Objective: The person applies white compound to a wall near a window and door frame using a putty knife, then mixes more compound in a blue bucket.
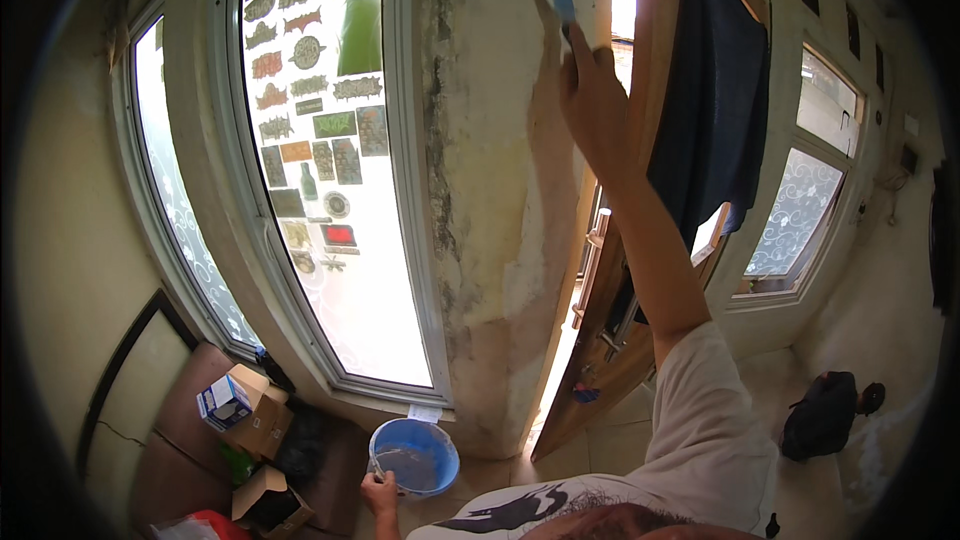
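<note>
Head view:
Right hand (pixel 592 100): raised high on an outstretched arm, fingers closed round one blue-tipped tool (pixel 565 4), type cannot be told, pressed against the wall strip (pixel 500 140).
Blue-tipped tool: one counted, held at the top of the wall strip, just beside the wooden door's (pixel 640 240) edge.
Left hand (pixel 380 491): low at the bottom edge, fingers closed on the rim of one blue bucket (pixel 415 455).
Blue bucket: one counted, round, held near the foot of the wall strip, grey-blue contents seen inside.
Wall strip: one, between the sticker window (pixel 325 150) and the wooden door; stained, dark mould streaks on its left part, patchy beige lower down.
Sticker window: one tall pane, covered with many stickers in the upper half, exact count not readable.
Patterned windows: two counted, one at far left (pixel 175 190), one at right (pixel 800 205), frosted swirl pattern on both.
Wooden door: one, standing ajar, one long metal handle (pixel 592 265) on it.
Dark blue cloth (pixel 715 110): one, hung over the door top.
Cardboard boxes (pixel 250 410): two counted, lower left on the floor, both open.
Black bag (pixel 822 415): one, on the floor at lower right, well apart from the bucket.
Sleeve (pixel 700 420): white, on the raised arm.
</note>
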The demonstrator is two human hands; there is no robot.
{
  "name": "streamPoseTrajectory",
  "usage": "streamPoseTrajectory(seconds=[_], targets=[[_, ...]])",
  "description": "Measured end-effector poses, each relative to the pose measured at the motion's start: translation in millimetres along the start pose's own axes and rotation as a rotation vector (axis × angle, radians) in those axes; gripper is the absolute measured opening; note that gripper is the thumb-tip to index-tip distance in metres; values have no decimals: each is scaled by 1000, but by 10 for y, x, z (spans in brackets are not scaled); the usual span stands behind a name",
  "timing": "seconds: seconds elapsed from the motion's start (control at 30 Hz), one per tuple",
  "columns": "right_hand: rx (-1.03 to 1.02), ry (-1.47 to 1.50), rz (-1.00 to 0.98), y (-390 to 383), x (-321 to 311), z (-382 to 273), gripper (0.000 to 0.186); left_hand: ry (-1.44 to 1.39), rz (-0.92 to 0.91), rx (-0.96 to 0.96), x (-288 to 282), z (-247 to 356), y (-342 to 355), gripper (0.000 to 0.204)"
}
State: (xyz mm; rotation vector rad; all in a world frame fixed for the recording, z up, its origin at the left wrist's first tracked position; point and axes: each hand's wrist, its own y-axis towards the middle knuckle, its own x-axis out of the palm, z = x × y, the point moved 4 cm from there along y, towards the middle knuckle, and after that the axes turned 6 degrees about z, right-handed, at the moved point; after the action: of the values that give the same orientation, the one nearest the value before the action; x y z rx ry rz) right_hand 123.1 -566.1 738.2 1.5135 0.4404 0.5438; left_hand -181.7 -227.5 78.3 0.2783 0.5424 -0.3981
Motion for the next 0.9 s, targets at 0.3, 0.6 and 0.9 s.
streamPoseTrajectory(seconds=[0.3,0.6,0.9], targets=[[-172,-92,259,645,-185,-240,39,-8,11,44,7,108,111,33],[-153,-167,180,967,219,-192,40,-24,-17,-6,31,92,24,33],[-24,-76,-76,-190,-112,-234,42,30,-43,24,2,-56,105,34]])
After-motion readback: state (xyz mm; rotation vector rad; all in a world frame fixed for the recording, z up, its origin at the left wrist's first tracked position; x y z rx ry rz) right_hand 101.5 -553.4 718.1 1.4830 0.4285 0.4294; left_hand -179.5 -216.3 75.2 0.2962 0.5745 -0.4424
